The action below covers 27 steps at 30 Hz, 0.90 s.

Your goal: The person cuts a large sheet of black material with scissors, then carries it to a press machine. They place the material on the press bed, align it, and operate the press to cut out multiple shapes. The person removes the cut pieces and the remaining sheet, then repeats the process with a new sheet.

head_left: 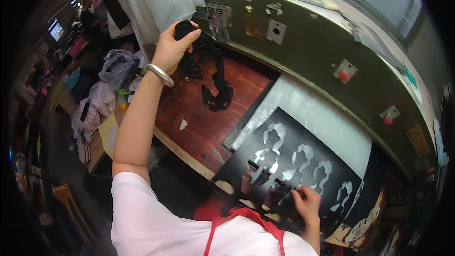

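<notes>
My left hand (pixel 174 50), with a silver bangle at its wrist, is raised over a red-brown board (pixel 189 109). Its fingers are closed around a black cut piece (pixel 184 28) of thin, flexible-looking material. More black curved pieces (pixel 222 97) are below that hand, over the board; whether they hang from it or lie there I cannot tell. To the right, a black sheet (pixel 253 144) with several curved cut-outs rests partly on a pale flat bed. At the sheet's near side is my right hand (pixel 307 205), its fingers pinched together. Anything between those fingertips is too small to make out.
A dark green machine beam (pixel 308 42) with red buttons (pixel 343 76) spans the far side. Plastic bags (pixel 111 73) crowd the left, and a yellow sheet (pixel 108 132) lies by the board. Pale offcuts (pixel 362 227) are at the lower right. Another person (pixel 89 19) is in the background.
</notes>
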Each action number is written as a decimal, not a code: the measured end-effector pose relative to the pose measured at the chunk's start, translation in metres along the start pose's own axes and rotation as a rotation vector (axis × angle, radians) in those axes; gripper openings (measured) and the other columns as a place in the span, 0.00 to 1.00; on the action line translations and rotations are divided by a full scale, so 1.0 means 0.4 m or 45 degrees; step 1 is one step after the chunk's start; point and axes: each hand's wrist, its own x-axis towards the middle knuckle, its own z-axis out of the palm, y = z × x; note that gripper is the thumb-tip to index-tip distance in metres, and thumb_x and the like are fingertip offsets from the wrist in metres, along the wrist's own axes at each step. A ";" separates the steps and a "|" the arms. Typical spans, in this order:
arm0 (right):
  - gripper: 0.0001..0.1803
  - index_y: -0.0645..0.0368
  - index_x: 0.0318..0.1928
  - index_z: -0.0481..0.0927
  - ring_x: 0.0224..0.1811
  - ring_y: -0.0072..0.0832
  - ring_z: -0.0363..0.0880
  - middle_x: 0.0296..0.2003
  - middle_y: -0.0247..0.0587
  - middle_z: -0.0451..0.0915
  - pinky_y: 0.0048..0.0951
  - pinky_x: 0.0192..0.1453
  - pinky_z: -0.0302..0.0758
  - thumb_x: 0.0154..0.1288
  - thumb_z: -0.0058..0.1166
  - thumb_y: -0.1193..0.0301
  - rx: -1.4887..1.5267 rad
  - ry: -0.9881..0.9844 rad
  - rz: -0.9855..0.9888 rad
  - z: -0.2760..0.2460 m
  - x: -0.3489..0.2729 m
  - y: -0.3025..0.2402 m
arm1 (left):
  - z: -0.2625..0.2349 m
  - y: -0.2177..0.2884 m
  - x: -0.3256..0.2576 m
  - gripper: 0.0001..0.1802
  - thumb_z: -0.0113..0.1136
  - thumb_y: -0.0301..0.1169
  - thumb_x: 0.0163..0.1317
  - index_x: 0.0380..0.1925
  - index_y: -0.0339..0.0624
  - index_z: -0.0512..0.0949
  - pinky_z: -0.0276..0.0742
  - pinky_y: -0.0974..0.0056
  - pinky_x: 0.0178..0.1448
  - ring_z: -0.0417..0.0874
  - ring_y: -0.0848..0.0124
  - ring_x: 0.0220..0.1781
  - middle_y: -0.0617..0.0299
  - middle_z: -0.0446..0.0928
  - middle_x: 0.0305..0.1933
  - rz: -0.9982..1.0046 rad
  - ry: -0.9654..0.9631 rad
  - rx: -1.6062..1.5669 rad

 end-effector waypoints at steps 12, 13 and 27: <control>0.22 0.65 0.55 0.73 0.32 0.25 0.74 0.31 0.39 0.77 0.26 0.37 0.71 0.65 0.59 0.68 -0.674 0.691 0.829 -0.192 -0.407 0.352 | -0.035 -0.505 -0.328 0.19 0.64 0.22 0.43 0.40 0.43 0.78 0.76 0.60 0.47 0.79 0.57 0.42 0.55 0.76 0.45 0.679 -0.777 1.145; 0.22 0.66 0.54 0.73 0.32 0.25 0.74 0.32 0.39 0.77 0.26 0.37 0.71 0.64 0.59 0.67 -0.882 0.713 0.616 -0.196 -0.425 0.396 | -0.035 -0.531 -0.368 0.21 0.65 0.24 0.42 0.41 0.44 0.78 0.74 0.60 0.48 0.77 0.58 0.44 0.56 0.75 0.48 0.517 -0.952 1.318; 0.08 0.56 0.37 0.76 0.19 0.15 0.66 0.20 0.26 0.68 0.20 0.21 0.65 0.71 0.51 0.66 0.698 0.890 1.131 -0.277 -0.439 0.362 | 0.172 -0.339 -0.744 0.22 0.55 0.30 0.66 0.59 0.35 0.68 0.75 0.64 0.47 0.80 0.67 0.43 0.55 0.79 0.42 -0.600 -0.343 0.376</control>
